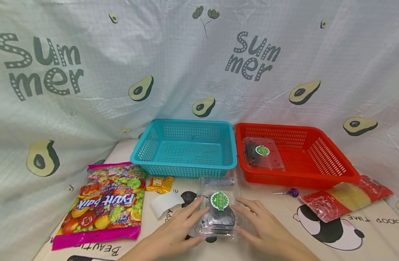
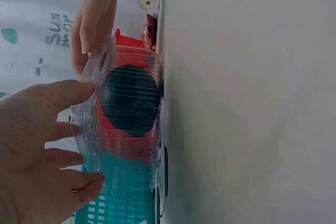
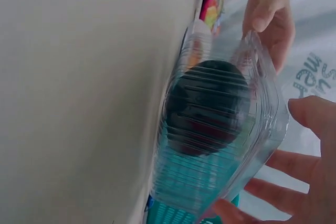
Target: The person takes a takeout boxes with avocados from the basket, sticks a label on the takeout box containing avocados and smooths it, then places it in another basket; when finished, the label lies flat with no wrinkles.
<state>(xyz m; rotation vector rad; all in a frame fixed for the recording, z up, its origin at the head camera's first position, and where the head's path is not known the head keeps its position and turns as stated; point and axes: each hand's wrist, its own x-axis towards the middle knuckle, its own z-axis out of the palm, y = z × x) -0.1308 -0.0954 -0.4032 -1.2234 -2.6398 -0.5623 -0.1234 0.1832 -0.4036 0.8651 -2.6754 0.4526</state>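
Note:
A clear plastic clamshell box [image 1: 220, 217] with a green and white round label [image 1: 219, 200] lies on the table between the two hands. Through its ribbed wall a dark rounded item [image 2: 129, 100] shows; its kind cannot be told. My left hand [image 1: 181, 224] is at the box's left side, thumb and fingers spread along its rim. At the opposite side my right hand [image 1: 263, 224] has its fingers extended toward the rim, fingertips at or very near the plastic. Both wrist views show the thumbs by the lid's edge, with no finger curled around the box.
Behind the box stand a blue basket [image 1: 186, 170] and a red basket [image 1: 304, 178], the red one holding a similar clear box [image 1: 274, 154]. A candy bag [image 1: 105, 203], yellow packet [image 1: 160, 184] and white paper [image 1: 165, 203] lie left; a lollipop [image 1: 293, 192] and red packet [image 1: 348, 197] right.

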